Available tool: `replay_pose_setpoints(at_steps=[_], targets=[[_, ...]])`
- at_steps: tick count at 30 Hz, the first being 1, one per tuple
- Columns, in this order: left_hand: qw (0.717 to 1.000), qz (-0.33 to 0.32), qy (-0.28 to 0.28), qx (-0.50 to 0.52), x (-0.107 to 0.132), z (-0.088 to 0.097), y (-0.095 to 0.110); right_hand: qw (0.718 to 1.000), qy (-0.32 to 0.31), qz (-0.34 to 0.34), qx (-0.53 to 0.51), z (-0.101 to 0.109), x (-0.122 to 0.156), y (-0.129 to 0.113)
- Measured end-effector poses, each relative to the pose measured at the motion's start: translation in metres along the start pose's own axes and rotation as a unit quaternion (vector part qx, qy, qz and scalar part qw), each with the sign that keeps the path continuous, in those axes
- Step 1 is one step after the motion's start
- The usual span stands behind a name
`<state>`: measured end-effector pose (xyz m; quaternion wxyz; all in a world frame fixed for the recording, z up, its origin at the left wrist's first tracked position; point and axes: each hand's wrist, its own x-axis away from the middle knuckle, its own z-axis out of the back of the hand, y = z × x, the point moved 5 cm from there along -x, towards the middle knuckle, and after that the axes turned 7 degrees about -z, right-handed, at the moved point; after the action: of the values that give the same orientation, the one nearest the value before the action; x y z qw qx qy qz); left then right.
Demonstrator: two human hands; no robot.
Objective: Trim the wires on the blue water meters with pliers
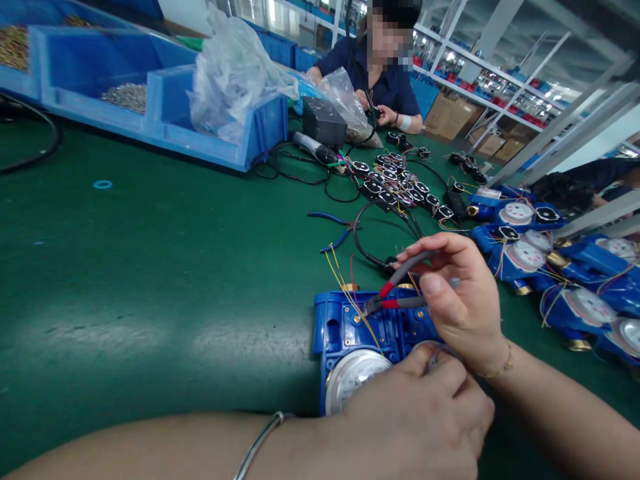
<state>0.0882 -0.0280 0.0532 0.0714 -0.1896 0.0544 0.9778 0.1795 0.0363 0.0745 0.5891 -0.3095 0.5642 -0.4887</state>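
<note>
My right hand (463, 293) grips the grey and red handles of a pair of wire cutters (397, 303). The jaws are over a blue water meter (330, 333), close to its thin yellow wires (367, 323), and a red wire stands up beside them. A second blue meter (420, 325) sits against the first, partly covered by my hands. My left hand (420, 413), fingers curled, reaches across the first meter's round dial (345, 373) to the second one. What those fingers hold is hidden.
Blue-handled pliers (335, 223) lie beyond the meters. Black wired modules (395, 180) and cables are heaped behind. More blue meters (530, 257) crowd the right. Blue bins (200, 143) with small parts and a plastic bag line the back left. A person (350, 67) works opposite.
</note>
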Motion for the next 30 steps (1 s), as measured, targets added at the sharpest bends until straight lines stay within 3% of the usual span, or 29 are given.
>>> replay_pose_setpoints(at_steps=[7,22,30], targets=[[1.0,0.002,0.025,0.008,0.0001,-0.0031,-0.0004,1.0,0.002,-0.009,0.007,-0.0042,-0.0017,-0.0029],[1.0,0.009,0.006,0.012,-0.0009,-0.0015,0.0002,1.0,0.023,-0.014,0.0,-0.0031,-0.0024,-0.0028],[1.0,0.012,0.018,0.011,0.0001,-0.0045,0.0011,1.0,-0.013,-0.011,0.019,-0.0074,-0.003,-0.0049]])
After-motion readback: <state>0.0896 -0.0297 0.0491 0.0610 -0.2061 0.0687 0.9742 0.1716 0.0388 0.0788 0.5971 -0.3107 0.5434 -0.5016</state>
